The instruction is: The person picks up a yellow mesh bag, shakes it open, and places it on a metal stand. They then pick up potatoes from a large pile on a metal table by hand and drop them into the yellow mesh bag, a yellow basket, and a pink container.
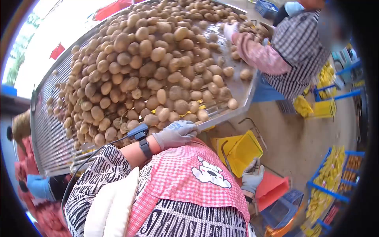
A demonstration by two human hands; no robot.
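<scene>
A large heap of brown potatoes (pixel 158 55) covers the metal sorting table (pixel 51 134) in front of me. My left hand (pixel 176 134), in a grey glove, lies at the table's near edge just below the nearest potatoes. Its fingers are stretched out close together, with nothing visible in them. Down to the right, my right hand (pixel 252 175), also gloved, hangs beside a yellow bag-like container (pixel 241 154) in a metal frame. Thumb and fingers are apart there, and no object shows between them.
At upper right a co-worker (pixel 292 51) reaches gloved hands into the potatoes. A red container (pixel 272 189) and a blue crate (pixel 282 211) stand low on my right. Yellow-bagged goods (pixel 325 185) fill blue-framed racks farther right. Another person (pixel 41 187) is at the left.
</scene>
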